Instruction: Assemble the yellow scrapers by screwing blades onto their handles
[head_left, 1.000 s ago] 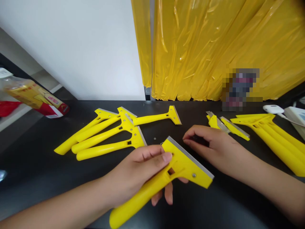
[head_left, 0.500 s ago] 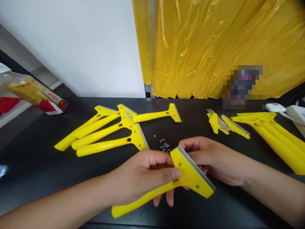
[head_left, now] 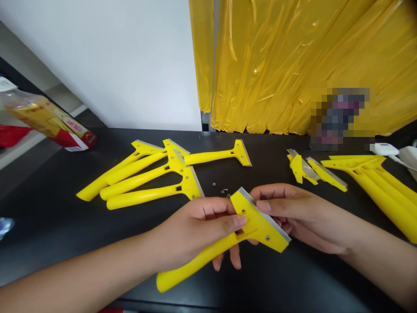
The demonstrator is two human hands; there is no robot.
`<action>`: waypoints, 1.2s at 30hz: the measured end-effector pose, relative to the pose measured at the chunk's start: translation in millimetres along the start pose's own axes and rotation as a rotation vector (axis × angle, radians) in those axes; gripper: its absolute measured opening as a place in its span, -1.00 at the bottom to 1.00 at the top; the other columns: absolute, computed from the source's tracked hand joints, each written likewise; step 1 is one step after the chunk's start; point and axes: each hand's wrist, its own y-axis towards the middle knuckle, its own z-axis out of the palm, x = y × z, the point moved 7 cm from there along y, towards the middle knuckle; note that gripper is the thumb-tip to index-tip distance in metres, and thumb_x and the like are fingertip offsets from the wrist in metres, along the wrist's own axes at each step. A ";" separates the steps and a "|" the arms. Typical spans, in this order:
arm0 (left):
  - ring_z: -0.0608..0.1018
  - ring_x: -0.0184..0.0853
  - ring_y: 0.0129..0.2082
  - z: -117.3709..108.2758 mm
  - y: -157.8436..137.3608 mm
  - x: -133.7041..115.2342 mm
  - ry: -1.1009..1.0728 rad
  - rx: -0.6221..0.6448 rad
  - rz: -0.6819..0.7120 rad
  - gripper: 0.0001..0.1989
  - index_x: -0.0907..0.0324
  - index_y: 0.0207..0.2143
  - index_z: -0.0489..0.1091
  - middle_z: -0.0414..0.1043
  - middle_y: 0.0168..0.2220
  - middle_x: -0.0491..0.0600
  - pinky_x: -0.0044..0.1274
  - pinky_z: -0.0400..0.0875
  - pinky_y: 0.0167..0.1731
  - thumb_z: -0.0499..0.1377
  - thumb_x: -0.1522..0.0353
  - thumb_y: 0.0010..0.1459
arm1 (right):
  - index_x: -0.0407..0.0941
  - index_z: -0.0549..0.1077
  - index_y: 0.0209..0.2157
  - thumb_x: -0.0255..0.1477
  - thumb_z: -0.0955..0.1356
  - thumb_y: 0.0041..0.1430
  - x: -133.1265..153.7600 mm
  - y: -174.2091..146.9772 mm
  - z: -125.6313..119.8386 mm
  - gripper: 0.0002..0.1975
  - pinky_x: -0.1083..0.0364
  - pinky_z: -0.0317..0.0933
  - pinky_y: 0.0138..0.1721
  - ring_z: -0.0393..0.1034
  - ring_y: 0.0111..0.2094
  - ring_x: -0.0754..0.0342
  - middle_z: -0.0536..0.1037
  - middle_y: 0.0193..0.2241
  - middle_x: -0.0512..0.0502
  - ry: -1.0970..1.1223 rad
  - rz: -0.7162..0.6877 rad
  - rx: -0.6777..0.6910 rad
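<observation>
My left hand (head_left: 208, 230) is closed round a yellow scraper (head_left: 254, 217) at its neck, thumb flat on the head. The scraper tilts with its handle toward me and its grey blade edge to the upper right. One screw shows in the lower hole of the head; the upper hole looks dark. My right hand (head_left: 289, 213) grips the blade side, thumb at the edge and the other fingers partly hidden behind the head. Beyond the head lie a few small nuts and screws (head_left: 223, 191), partly covered by my left hand and the scraper.
Several scrapers (head_left: 143, 198) lie in a loose group on the black table (head_left: 48, 234) at left. Yellow blade holders (head_left: 327, 174) and bare yellow handles (head_left: 381, 187) lie at right. A bottle (head_left: 52, 121) lies far left. Yellow plastic sheeting (head_left: 260, 65) hangs behind.
The scraper head has risen slightly in view. My right thumb has come forward onto the blade edge. The camera view has shifted a little, and the loose hardware is more covered.
</observation>
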 end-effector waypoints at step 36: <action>0.70 -0.25 -0.41 -61.1 -8.5 -40.8 -0.300 -0.534 0.277 -0.96 0.16 -0.22 0.54 0.59 -0.39 -0.06 -0.59 0.59 -0.59 0.32 0.38 0.31 | -0.03 0.64 -0.36 -0.16 0.45 0.33 34.2 10.0 -65.8 -0.73 0.11 0.35 -0.25 0.28 -0.27 0.07 0.46 -0.30 -0.05 0.273 -0.532 -0.476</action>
